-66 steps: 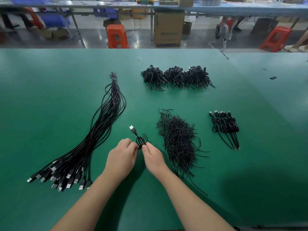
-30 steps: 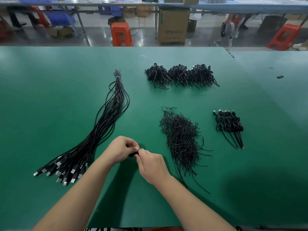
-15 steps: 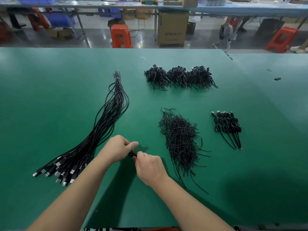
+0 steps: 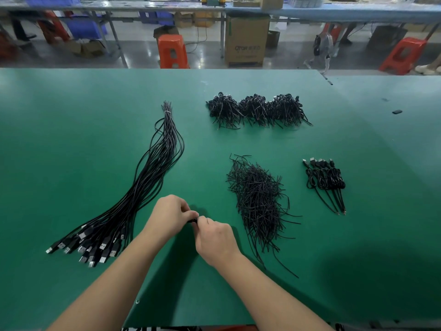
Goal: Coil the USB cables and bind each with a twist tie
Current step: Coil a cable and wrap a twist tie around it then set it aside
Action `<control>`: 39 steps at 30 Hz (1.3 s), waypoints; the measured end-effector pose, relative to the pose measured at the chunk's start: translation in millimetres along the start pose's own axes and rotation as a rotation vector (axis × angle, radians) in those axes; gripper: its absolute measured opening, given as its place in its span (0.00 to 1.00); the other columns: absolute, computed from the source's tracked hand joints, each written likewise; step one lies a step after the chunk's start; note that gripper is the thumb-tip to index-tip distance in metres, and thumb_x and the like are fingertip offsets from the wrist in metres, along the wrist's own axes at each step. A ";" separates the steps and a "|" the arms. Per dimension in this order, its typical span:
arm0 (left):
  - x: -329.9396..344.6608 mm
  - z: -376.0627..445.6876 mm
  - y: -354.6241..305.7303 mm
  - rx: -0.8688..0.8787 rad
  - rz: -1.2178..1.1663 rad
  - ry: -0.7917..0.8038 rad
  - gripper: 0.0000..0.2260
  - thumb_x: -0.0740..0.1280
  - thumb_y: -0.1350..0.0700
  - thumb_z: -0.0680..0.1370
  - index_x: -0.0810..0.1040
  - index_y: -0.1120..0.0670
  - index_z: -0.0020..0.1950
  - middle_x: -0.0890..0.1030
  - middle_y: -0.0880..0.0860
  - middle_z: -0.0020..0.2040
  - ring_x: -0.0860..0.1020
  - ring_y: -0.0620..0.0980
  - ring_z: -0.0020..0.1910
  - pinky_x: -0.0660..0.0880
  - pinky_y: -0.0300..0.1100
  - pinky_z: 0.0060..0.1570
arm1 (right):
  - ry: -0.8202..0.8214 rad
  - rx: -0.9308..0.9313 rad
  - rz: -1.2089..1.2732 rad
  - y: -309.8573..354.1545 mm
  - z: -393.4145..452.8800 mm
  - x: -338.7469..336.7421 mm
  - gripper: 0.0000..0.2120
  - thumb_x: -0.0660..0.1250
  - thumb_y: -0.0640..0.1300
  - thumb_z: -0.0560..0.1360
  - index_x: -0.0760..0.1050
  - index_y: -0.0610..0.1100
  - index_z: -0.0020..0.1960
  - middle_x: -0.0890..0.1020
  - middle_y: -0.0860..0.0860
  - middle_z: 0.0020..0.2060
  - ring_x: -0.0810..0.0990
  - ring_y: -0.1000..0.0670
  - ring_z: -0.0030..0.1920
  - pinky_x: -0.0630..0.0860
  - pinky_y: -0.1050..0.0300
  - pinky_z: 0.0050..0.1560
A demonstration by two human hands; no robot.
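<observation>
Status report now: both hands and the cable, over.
Left hand and right hand both pinching small black coiled cable. Coil mostly hidden by fingers. Nothing in the way.

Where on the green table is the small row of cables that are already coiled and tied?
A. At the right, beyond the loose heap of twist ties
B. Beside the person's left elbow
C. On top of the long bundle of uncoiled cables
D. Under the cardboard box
A: the coiled cables lie in a neat row to the right of the heap of twist ties, well apart from the long bundle at the left.
</observation>
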State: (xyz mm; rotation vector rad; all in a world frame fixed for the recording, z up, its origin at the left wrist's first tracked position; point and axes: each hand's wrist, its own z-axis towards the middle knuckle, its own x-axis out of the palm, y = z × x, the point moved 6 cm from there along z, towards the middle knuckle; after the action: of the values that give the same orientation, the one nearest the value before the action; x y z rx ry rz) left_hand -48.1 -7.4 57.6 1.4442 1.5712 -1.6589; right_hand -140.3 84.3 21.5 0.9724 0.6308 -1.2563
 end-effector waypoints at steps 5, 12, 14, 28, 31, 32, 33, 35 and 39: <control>2.9 -2.5 -3.2 0.051 -0.032 -0.018 0.06 0.74 0.51 0.74 0.86 0.52 0.41 0.85 0.50 0.50 0.82 0.48 0.51 0.75 0.41 0.52 | -0.005 0.006 0.009 -0.5 -0.1 -0.2 0.13 0.76 0.44 0.72 0.74 0.44 0.35 0.75 0.51 0.25 0.74 0.49 0.22 0.66 0.58 0.19; 5.2 -6.0 -11.4 0.105 0.010 -0.009 0.05 0.71 0.55 0.77 0.87 0.50 0.49 0.79 0.49 0.64 0.78 0.47 0.61 0.71 0.41 0.62 | -0.005 0.011 0.012 -0.8 -0.6 0.4 0.12 0.75 0.44 0.73 0.74 0.44 0.36 0.75 0.51 0.25 0.74 0.49 0.22 0.66 0.58 0.19; 6.7 -5.2 -13.1 0.107 0.022 -0.005 0.06 0.70 0.56 0.77 0.87 0.51 0.49 0.81 0.49 0.62 0.78 0.47 0.59 0.72 0.40 0.60 | -0.001 0.007 0.012 -1.1 -1.3 1.1 0.11 0.74 0.44 0.73 0.74 0.44 0.36 0.75 0.51 0.26 0.74 0.49 0.22 0.66 0.58 0.19; 12.4 -2.3 -24.5 0.131 0.394 0.042 0.08 0.67 0.53 0.78 0.85 0.43 0.51 0.77 0.49 0.56 0.73 0.53 0.59 0.71 0.46 0.55 | 0.003 0.012 -0.018 -2.5 -0.9 0.7 0.13 0.78 0.43 0.68 0.73 0.45 0.34 0.74 0.52 0.24 0.72 0.49 0.19 0.62 0.61 0.19; 12.9 0.7 -22.0 0.091 0.336 0.108 0.08 0.68 0.55 0.76 0.85 0.45 0.49 0.82 0.48 0.51 0.79 0.52 0.52 0.76 0.44 0.50 | 0.016 0.009 -0.074 -3.0 -0.9 2.8 0.13 0.78 0.45 0.67 0.74 0.46 0.34 0.74 0.53 0.24 0.72 0.50 0.20 0.62 0.61 0.19; 12.6 2.0 -20.2 0.067 0.303 0.142 0.07 0.69 0.55 0.76 0.85 0.45 0.49 0.84 0.47 0.48 0.80 0.50 0.49 0.77 0.43 0.48 | 0.018 0.009 -0.088 -3.2 -0.9 3.2 0.13 0.78 0.46 0.67 0.74 0.46 0.34 0.74 0.53 0.24 0.73 0.51 0.21 0.62 0.61 0.20; 12.2 3.2 -18.4 0.048 0.278 0.168 0.06 0.70 0.54 0.75 0.85 0.45 0.48 0.84 0.46 0.47 0.81 0.49 0.47 0.78 0.42 0.47 | 0.017 0.009 -0.096 -3.2 -1.1 3.3 0.12 0.79 0.46 0.67 0.75 0.46 0.35 0.74 0.53 0.25 0.73 0.51 0.21 0.63 0.61 0.20; 11.7 5.0 -16.0 0.030 0.253 0.188 0.04 0.72 0.53 0.75 0.84 0.45 0.47 0.84 0.45 0.46 0.81 0.48 0.46 0.77 0.41 0.46 | 0.012 0.008 -0.111 -2.9 -1.7 3.3 0.12 0.79 0.47 0.66 0.75 0.47 0.35 0.74 0.54 0.25 0.74 0.52 0.22 0.64 0.61 0.20; 9.8 5.3 -19.1 0.063 0.307 0.162 0.04 0.72 0.54 0.74 0.84 0.44 0.46 0.84 0.44 0.44 0.81 0.47 0.46 0.76 0.40 0.44 | -0.006 -0.007 -0.121 -1.6 -2.2 2.4 0.13 0.80 0.47 0.65 0.75 0.47 0.34 0.74 0.54 0.25 0.74 0.52 0.22 0.64 0.61 0.20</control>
State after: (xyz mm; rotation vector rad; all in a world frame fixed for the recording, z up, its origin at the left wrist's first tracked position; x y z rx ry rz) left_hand -69.9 -4.1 56.7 1.7899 1.3047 -1.4545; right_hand -141.0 85.0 18.0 0.9351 0.6973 -1.3617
